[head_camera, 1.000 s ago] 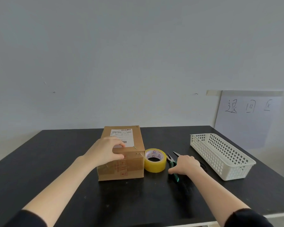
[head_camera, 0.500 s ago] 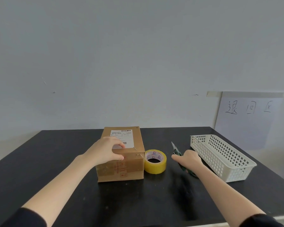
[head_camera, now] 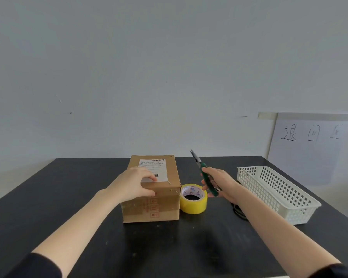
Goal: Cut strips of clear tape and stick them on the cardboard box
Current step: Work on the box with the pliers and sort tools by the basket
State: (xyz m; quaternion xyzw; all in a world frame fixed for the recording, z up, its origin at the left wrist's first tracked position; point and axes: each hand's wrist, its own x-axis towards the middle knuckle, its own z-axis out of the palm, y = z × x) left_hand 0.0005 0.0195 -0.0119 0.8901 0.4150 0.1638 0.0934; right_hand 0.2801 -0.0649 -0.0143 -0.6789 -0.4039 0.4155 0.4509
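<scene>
On table (head_camera: pixel 48 207), one cardboard box (head_camera: pixel 155 205), one tape roll (head_camera: pixel 193 205), one basket (head_camera: pixel 279 193), scissors (head_camera: pixel 205 177) aloft

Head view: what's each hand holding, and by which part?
Right hand grips the green-handled cutting tool by its handles, blades pointing up. Left hand holds the cardboard box at its near top edge.

I am facing a plain pale grey wall (head_camera: pixel 169 67) that is filling the upper half of my view, with a few small dark marks (head_camera: pixel 71 112) showing on it. A black table (head_camera: pixel 48 207) is standing before it, taking soft, even light. At the right a white sheet of paper (head_camera: pixel 309 161) is hanging on the wall, bearing three handwritten characters, with a pale strip of tape (head_camera: pixel 266 115) along its top edge.
</scene>
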